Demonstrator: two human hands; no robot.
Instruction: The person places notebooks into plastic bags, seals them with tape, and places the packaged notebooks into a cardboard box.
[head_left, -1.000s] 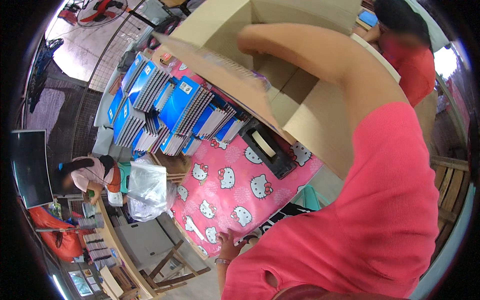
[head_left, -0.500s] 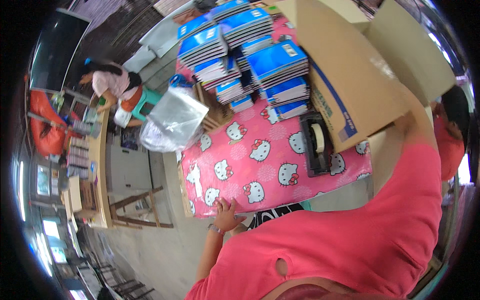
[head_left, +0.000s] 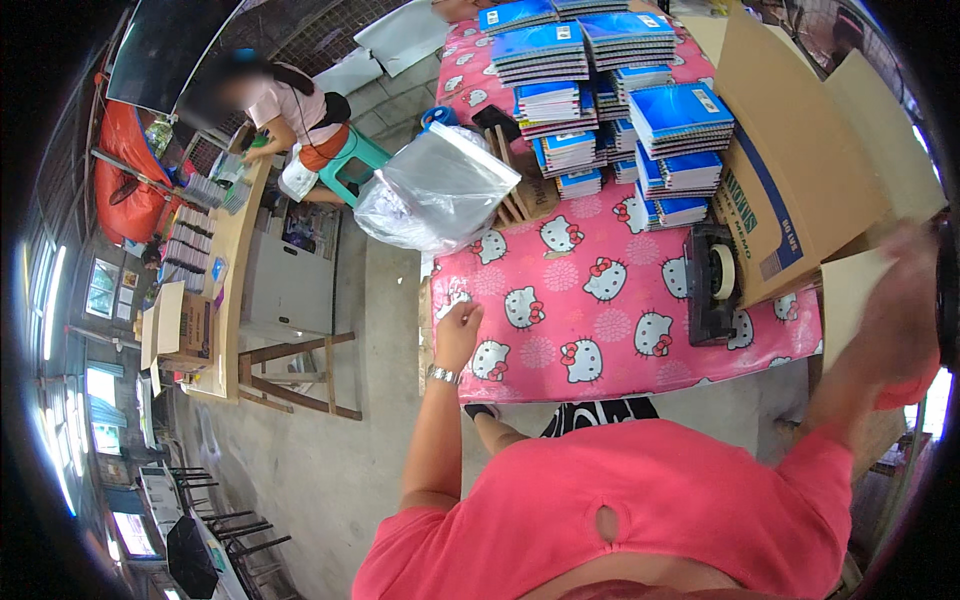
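Note:
My left hand (head_left: 458, 328), with a watch at the wrist, rests flat on the near left edge of the table under a pink cartoon-cat cloth (head_left: 585, 345) and holds nothing. My right hand (head_left: 905, 285) is blurred at the far right, against a flap (head_left: 848, 292) of the big cardboard box (head_left: 800, 150); its grip cannot be made out. A black tape dispenser (head_left: 712, 280) sits just left of the box. Stacks of blue spiral notebooks (head_left: 620, 90) fill the far half of the table.
A heap of clear plastic bags (head_left: 440, 185) lies at the table's far left corner beside a wooden rack (head_left: 520, 190). Farther left a person (head_left: 290, 105) sits on a green stool (head_left: 355, 160) at a long wooden bench (head_left: 235, 270) with booklets and a small box.
My right arm has come out of the open box and dropped to its near flap. The view has swung down and left. My left hand stays on the table edge.

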